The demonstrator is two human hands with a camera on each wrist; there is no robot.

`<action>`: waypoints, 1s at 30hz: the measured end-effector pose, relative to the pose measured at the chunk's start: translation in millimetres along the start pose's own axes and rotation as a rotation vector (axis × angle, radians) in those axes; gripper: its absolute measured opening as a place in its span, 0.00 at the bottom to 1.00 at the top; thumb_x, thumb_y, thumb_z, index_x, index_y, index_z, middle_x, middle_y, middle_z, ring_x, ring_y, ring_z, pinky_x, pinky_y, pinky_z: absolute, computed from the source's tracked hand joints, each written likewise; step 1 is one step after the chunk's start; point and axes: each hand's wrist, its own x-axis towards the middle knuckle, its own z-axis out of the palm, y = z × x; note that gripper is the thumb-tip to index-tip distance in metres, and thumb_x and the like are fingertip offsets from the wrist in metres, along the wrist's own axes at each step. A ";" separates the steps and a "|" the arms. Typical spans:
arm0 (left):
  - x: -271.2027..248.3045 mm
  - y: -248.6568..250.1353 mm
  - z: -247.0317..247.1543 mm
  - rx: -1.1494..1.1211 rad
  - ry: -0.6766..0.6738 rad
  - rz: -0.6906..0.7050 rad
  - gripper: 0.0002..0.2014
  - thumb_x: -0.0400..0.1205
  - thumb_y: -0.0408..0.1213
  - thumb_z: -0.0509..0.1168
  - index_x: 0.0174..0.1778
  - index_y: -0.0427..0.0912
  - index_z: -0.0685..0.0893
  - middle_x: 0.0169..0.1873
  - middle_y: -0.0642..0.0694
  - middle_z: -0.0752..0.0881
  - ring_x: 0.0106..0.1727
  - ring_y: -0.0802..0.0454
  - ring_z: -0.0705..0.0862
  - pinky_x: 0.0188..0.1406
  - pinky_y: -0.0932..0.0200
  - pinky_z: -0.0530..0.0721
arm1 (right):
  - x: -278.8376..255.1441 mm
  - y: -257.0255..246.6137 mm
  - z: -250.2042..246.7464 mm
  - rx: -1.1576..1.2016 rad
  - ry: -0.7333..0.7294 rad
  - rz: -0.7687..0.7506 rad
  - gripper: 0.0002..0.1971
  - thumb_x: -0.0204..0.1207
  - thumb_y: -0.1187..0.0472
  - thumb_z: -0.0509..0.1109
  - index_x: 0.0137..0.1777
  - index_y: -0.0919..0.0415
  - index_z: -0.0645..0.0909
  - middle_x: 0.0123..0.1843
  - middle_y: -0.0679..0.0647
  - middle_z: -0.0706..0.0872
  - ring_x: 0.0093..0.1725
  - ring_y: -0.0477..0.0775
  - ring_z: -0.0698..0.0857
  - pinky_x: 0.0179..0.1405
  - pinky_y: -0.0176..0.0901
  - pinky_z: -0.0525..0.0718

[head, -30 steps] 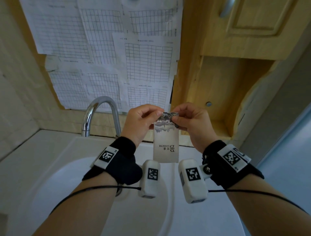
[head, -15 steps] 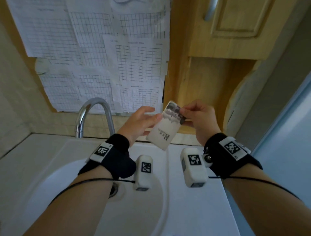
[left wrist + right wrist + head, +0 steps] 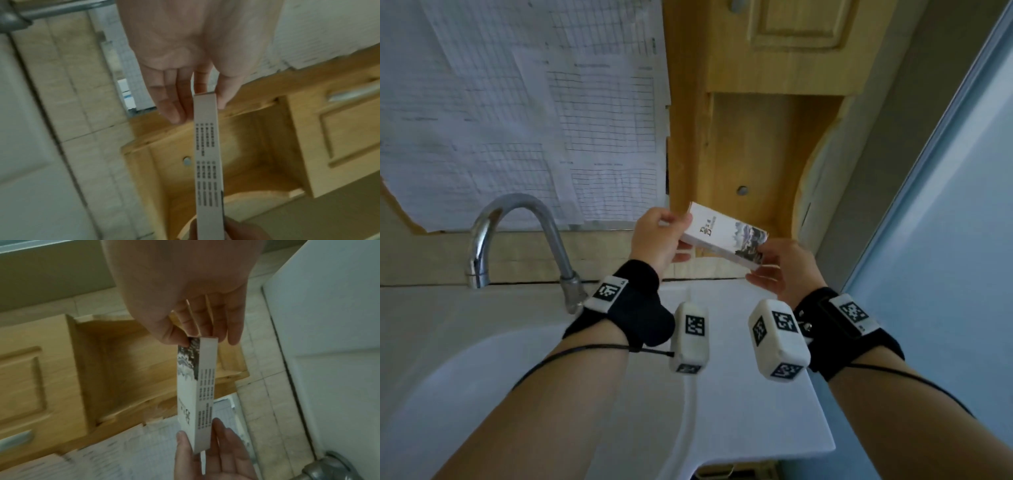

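A slim white box (image 3: 726, 234) with a dark landscape print at one end is held in the air above the counter, in front of the wooden niche. It lies nearly level, long side left to right. My left hand (image 3: 661, 240) pinches its plain white end between thumb and straight fingers (image 3: 174, 104). My right hand (image 3: 780, 270) pinches the printed end between thumb and fingers (image 3: 207, 321). The narrow side of the box (image 3: 207, 162) carries rows of small print. In the right wrist view the box (image 3: 197, 386) runs from my right hand to the left hand (image 3: 216, 456) below.
A chrome tap (image 3: 517, 233) curves over the white sink (image 3: 482, 377) at the left. Gridded paper sheets (image 3: 534, 102) cover the wall behind. A wooden cabinet (image 3: 756, 120) with an open niche and a door above stands straight ahead. A pale blue panel (image 3: 945, 240) borders the right.
The box hung upright from both hands, then swung up to lie nearly level and nearer the niche. My left hand shifted to the white end; the right hand dropped below the printed end.
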 end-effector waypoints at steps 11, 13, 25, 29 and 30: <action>19.6 -157.5 56.1 0.076 -0.032 -0.501 0.08 0.77 0.30 0.63 0.31 0.38 0.78 0.30 0.38 0.82 0.33 0.43 0.82 0.40 0.51 0.82 | 77.4 98.9 -61.2 -0.223 0.225 0.281 0.03 0.76 0.71 0.66 0.42 0.70 0.80 0.38 0.62 0.79 0.32 0.56 0.78 0.33 0.45 0.81; 30.8 -172.7 68.8 0.092 -0.057 -0.530 0.12 0.77 0.27 0.61 0.27 0.38 0.78 0.31 0.37 0.81 0.33 0.42 0.79 0.38 0.51 0.79 | 97.8 108.7 -72.7 -0.238 0.264 0.271 0.10 0.76 0.71 0.65 0.54 0.75 0.82 0.37 0.62 0.79 0.33 0.56 0.78 0.33 0.45 0.80; 90.7 -227.5 130.4 0.155 -0.151 -0.357 0.14 0.78 0.25 0.55 0.39 0.43 0.83 0.45 0.41 0.84 0.46 0.45 0.79 0.46 0.55 0.75 | 213.2 142.8 -94.2 -0.483 0.144 0.114 0.20 0.77 0.71 0.60 0.70 0.69 0.75 0.52 0.57 0.77 0.50 0.56 0.77 0.58 0.51 0.80; 96.3 -231.0 134.2 0.113 -0.123 -0.315 0.18 0.77 0.25 0.56 0.29 0.51 0.82 0.37 0.48 0.84 0.39 0.54 0.79 0.36 0.60 0.74 | 231.5 147.3 -92.8 -0.502 0.158 0.074 0.20 0.77 0.71 0.59 0.69 0.66 0.77 0.53 0.57 0.76 0.53 0.56 0.76 0.64 0.54 0.79; 96.2 -231.1 134.6 0.104 -0.122 -0.315 0.19 0.77 0.25 0.56 0.28 0.52 0.82 0.37 0.49 0.84 0.38 0.55 0.78 0.36 0.61 0.74 | 233.2 147.6 -92.3 -0.502 0.159 0.078 0.20 0.76 0.71 0.60 0.69 0.66 0.77 0.53 0.57 0.77 0.52 0.56 0.76 0.63 0.54 0.79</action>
